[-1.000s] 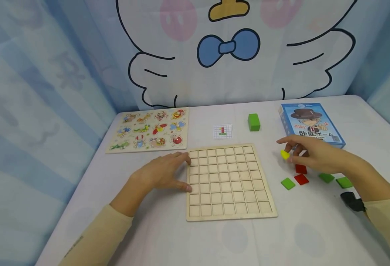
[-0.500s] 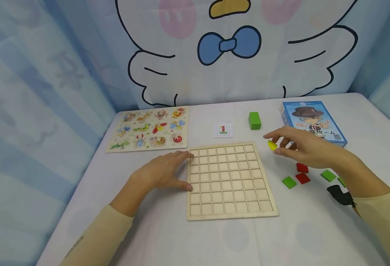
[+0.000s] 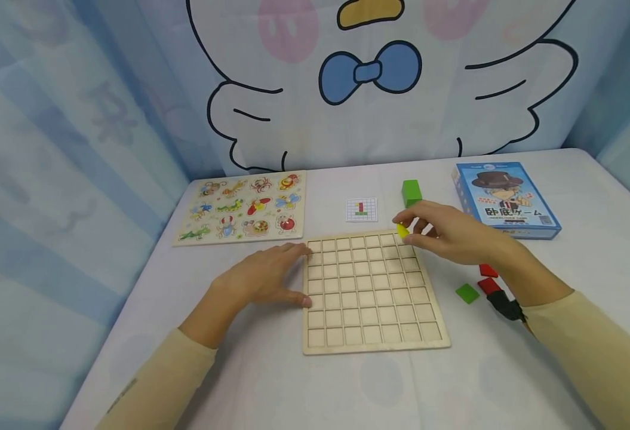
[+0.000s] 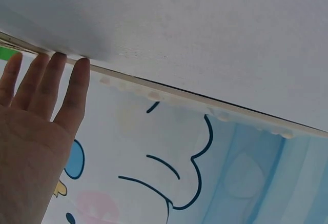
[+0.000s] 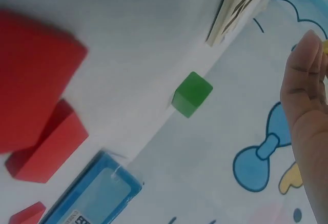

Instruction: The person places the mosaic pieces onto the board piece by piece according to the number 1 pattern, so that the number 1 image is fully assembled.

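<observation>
1. The grid board (image 3: 368,300) lies flat in the middle of the table, and no coloured piece shows set into any cell that is in view
2. The left hand (image 3: 263,273) rests at the board's left edge, its fingers extended and apart from the thumb, touching the rim rather than gripping it
3. The right hand (image 3: 449,233) pinches the yellow piece (image 3: 402,231) between thumb and forefinger at the board's far right corner; whether the piece touches the wood cannot be told
4. Off the board, to its right, lie a green tile (image 3: 467,293), a near red tile (image 3: 489,285) and a far red tile (image 3: 488,270); the right forearm hides some of the table there
5. The small pattern card (image 3: 362,209), just beyond the board, carries a little figure with red and green squares on a grid
6. Judging from this, filling the board looks barely begun: one piece is picked up, none is seen placed, and the green and red tiles are left to bring over, if all of them belong on it
</observation>
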`<state>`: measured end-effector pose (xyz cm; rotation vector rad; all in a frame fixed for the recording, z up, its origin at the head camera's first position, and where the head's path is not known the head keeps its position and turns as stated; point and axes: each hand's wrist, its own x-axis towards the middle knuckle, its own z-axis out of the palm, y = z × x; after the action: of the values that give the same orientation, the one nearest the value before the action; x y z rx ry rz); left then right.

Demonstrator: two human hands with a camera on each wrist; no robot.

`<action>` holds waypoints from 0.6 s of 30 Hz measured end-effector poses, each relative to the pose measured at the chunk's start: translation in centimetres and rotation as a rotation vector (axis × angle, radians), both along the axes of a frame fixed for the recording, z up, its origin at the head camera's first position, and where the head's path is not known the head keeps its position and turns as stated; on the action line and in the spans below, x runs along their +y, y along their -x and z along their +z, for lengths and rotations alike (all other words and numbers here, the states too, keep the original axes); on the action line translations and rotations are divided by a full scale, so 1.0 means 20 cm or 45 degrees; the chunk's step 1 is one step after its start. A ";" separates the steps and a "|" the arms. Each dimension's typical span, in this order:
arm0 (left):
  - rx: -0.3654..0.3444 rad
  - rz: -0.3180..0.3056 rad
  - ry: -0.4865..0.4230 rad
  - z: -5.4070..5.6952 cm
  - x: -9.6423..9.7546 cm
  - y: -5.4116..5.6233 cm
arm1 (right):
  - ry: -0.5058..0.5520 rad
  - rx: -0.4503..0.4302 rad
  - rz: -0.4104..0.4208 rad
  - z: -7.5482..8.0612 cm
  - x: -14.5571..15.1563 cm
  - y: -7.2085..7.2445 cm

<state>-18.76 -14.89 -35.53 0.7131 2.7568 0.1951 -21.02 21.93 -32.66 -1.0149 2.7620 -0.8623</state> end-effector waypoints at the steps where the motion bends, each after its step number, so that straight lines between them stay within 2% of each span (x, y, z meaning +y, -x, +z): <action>1: -0.004 0.003 -0.007 0.00 0.00 0.00 | -0.002 -0.003 0.004 0.00 -0.02 0.01; 9: -0.075 0.024 -0.021 0.00 -0.01 0.02 | -0.032 -0.058 0.032 -0.02 -0.12 0.05; 18: -0.079 0.052 -0.002 0.00 -0.02 0.02 | -0.072 -0.065 0.101 -0.03 -0.29 0.10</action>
<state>-19.07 -15.38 -35.46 0.6408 2.7141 0.2244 -22.99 16.09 -33.28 -1.0697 2.6683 -0.7837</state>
